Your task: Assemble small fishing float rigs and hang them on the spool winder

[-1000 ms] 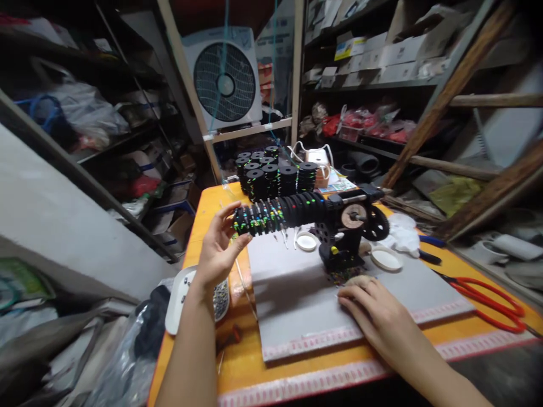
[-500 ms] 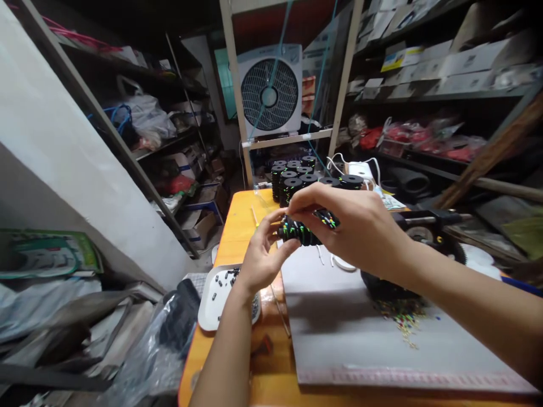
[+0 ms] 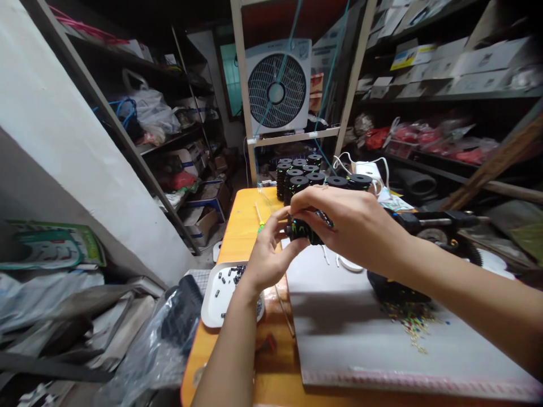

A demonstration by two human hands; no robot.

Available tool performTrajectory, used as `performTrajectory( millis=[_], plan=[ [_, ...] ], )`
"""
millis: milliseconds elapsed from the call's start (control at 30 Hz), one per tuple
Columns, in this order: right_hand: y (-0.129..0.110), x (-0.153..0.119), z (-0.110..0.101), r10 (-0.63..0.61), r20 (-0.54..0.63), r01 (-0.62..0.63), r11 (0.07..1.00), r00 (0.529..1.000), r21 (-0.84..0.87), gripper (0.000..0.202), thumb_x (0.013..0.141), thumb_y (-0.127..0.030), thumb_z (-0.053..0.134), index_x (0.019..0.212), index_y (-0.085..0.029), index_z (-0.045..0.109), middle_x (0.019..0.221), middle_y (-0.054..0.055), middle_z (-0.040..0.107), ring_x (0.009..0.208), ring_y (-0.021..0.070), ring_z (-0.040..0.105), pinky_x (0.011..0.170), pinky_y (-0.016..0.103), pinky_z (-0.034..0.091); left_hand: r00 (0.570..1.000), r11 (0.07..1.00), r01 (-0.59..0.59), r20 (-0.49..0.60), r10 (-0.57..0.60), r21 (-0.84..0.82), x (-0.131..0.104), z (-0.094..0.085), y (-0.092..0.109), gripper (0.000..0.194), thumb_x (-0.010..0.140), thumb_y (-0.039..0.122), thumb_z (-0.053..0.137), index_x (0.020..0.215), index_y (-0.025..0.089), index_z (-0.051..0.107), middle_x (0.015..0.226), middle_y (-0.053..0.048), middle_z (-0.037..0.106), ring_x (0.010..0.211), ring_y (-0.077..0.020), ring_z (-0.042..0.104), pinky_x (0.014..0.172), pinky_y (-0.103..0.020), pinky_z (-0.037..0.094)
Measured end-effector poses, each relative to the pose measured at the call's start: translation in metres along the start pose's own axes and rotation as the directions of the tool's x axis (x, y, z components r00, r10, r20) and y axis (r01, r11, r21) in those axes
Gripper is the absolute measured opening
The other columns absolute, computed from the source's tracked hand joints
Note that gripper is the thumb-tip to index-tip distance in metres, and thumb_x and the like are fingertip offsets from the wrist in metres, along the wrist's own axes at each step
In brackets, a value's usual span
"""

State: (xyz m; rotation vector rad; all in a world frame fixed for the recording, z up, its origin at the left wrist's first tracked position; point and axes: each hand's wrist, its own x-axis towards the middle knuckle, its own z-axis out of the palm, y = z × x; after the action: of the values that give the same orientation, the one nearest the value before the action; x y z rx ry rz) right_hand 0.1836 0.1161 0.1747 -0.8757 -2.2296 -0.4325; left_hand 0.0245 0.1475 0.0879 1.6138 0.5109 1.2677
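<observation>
A black ridged spool [image 3: 302, 230] with small green and yellow bits in its grooves is held level above the table. My left hand [image 3: 274, 249] grips its left end, with the thumb below and the fingers curled behind. Over the top and right side of the spool bends my right hand [image 3: 343, 220], its fingertips pinched close to my left fingertips. What lies in that pinch is too small to see, and my right hand hides much of the spool. Several similar black spools [image 3: 297, 181] stand upright in a group behind my hands.
Left of my forearm, a white tray [image 3: 211, 308] holds small dark metal pieces. A white board [image 3: 339, 350] covers the yellow table [image 3: 241, 220]. Small coloured pieces [image 3: 416, 325] lie beside a black geared device [image 3: 428, 237] at right. A box fan [image 3: 278, 93] stands behind.
The whole view has shifted slightly to the right. The spool has turned a little in my hands, with fewer coloured bits showing. Both hands keep nearly the same pose.
</observation>
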Motion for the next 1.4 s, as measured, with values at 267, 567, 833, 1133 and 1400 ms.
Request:
performTrajectory(
  millis=[267, 567, 833, 1133, 1400],
  plan=[
    [0.001, -0.004, -0.003, -0.014, 0.034, 0.013, 0.999, 0.999, 0.045, 0.017, 0.090, -0.007, 0.044, 0.089, -0.022, 0.053, 0.083, 0.002, 0.068, 0.074, 0.0156, 0.063, 0.065, 0.027, 0.047, 1.000, 1.000, -0.007, -0.026, 0.007, -0.002, 0.001, 0.001, 0.000, 0.062, 0.080, 0.036, 0.073, 0.134, 0.029, 0.042, 0.125, -0.008, 0.056, 0.113, -0.0242, 0.056, 0.095, -0.038, 0.045],
    [0.005, -0.007, -0.003, 0.010, 0.046, -0.013, 0.998, 0.999, 0.066, 0.017, 0.087, -0.007, 0.043, 0.085, -0.022, 0.050, 0.080, 0.001, 0.069, 0.069, 0.0142, 0.064, 0.060, 0.026, 0.046, 1.000, 1.000, -0.025, -0.004, 0.025, 0.005, 0.000, 0.001, 0.000, 0.049, 0.082, 0.033, 0.072, 0.125, 0.029, 0.048, 0.122, -0.007, 0.058, 0.108, -0.0228, 0.059, 0.092, -0.036, 0.047],
    [0.002, -0.008, -0.005, -0.167, 0.055, 0.168, 0.986, 0.984, -0.012, 0.024, 0.085, 0.000, 0.038, 0.087, -0.020, 0.051, 0.078, 0.003, 0.066, 0.069, 0.0154, 0.061, 0.060, 0.027, 0.048, 1.000, 1.000, -0.011, 0.006, 0.011, 0.001, 0.000, 0.001, 0.000, 0.047, 0.083, 0.033, 0.071, 0.123, 0.027, 0.049, 0.123, -0.008, 0.059, 0.114, -0.0257, 0.057, 0.096, -0.039, 0.046],
    [-0.004, -0.014, -0.004, -0.363, 0.073, 0.369, 0.895, 0.929, -0.251, 0.030, 0.093, -0.003, 0.035, 0.088, -0.018, 0.061, 0.091, 0.007, 0.072, 0.088, 0.0181, 0.068, 0.076, 0.030, 0.059, 0.999, 0.999, -0.044, -0.007, 0.044, 0.014, 0.000, -0.001, 0.002, 0.053, 0.078, 0.030, 0.076, 0.124, 0.026, 0.050, 0.123, -0.007, 0.057, 0.108, -0.0215, 0.058, 0.098, -0.035, 0.046],
    [-0.022, -0.042, 0.009, -0.429, 0.100, 0.409, 0.728, 0.898, -0.550, 0.023, 0.092, -0.005, 0.045, 0.101, 0.002, 0.065, 0.111, 0.023, 0.070, 0.112, 0.0293, 0.065, 0.098, 0.036, 0.055, 0.997, 0.996, -0.076, 0.002, 0.076, 0.048, 0.000, -0.003, -0.006, 0.047, 0.084, 0.032, 0.070, 0.126, 0.027, 0.049, 0.125, -0.008, 0.056, 0.114, -0.0218, 0.057, 0.100, -0.035, 0.045]
  ],
)
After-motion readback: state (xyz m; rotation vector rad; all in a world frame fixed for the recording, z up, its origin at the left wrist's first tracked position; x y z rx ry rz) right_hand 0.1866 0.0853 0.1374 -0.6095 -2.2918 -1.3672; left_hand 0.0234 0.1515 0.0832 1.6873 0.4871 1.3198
